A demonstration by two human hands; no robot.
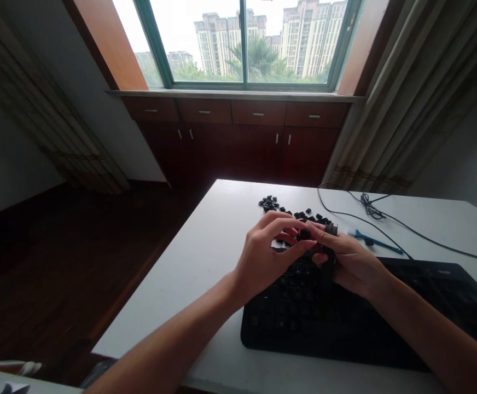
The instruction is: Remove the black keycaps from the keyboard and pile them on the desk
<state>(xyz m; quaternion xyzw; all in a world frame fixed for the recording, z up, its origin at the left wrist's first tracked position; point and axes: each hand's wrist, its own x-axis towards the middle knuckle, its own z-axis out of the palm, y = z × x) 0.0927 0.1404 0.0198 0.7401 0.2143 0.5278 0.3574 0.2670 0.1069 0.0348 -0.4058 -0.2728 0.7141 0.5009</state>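
My left hand [263, 243] is closed in a pinch on a small black keycap [304, 235], above the upper left part of a black keyboard [279, 334]. Meeting it from the other side, my right hand [353, 260] has its thumb and fingertips at the same keycap. A dark tool with a greyish end [331, 229] sticks out of the right hand; its kind cannot be made out. Several loose black keycaps [269, 203] lie on the white table [189, 257] behind the hands. Part of the keyboard is hidden under my hands and right forearm.
A blue stick-like tool [380, 241] lies behind the keyboard, with one black keycap [368, 242] beside it. A thin black cable [372, 208] loops across the table's back right. The table's left edge drops to a dark floor [78, 262].
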